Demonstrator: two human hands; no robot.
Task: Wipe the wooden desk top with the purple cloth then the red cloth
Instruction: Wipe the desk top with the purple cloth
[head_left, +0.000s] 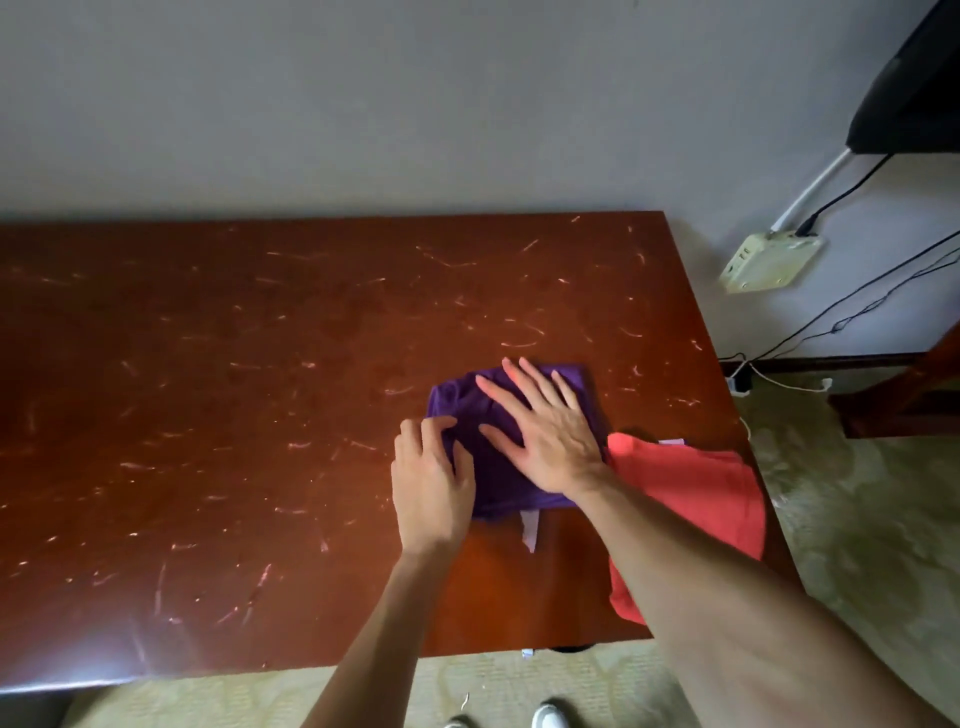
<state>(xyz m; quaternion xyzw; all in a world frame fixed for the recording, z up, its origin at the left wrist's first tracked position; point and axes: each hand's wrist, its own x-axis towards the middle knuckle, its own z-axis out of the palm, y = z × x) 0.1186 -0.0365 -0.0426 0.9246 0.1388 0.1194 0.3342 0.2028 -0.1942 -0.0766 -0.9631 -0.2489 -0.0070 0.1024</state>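
Right grip (550, 441) flat, fingers spread, pressing purple cloth (501, 486); left grip (434, 467) curled, pinching its edge; white tag (530, 530) unreadable.

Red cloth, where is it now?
In the head view, the crumpled red cloth lies at the right edge of the brown wooden desk, right beside the purple cloth.

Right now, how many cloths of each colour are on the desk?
purple cloth: 1
red cloth: 1
Total: 2
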